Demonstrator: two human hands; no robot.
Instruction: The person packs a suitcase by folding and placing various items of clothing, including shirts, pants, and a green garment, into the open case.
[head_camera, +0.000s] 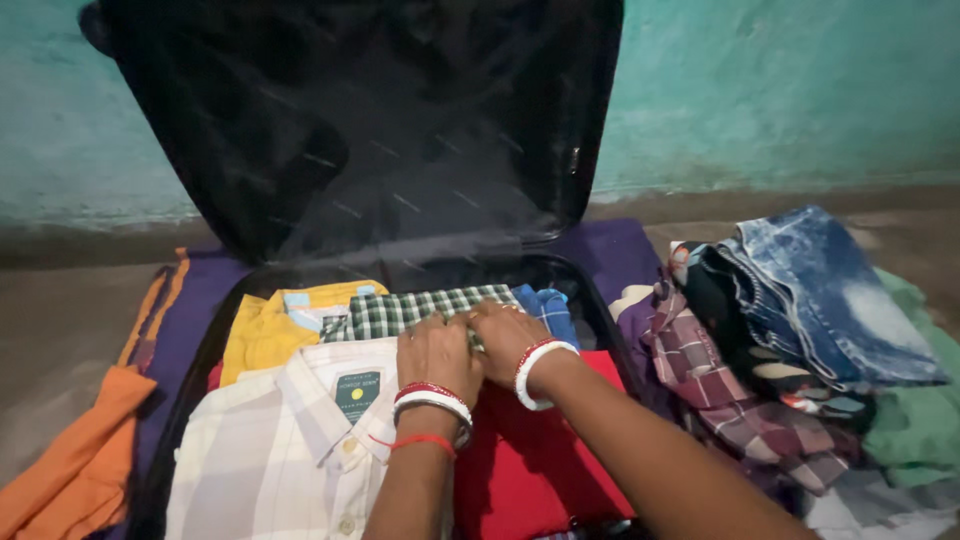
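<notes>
Together, both hands (470, 350) press a folded green-and-white checked shirt (410, 311).

I count one open black suitcase (330, 130), five folded garments inside: yellow (262, 335), green check (400, 312), blue (548, 306), cream plaid (270, 450), red (530, 470). One heap of clothes (790, 340) beside it. Two hands (435, 350), one orange cloth (75, 470).

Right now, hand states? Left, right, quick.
Left hand: palm down, pressing the folded green-and-white checked shirt; grip cannot be told.
Right hand: same shirt, fingers curled, grip unclear.
</notes>
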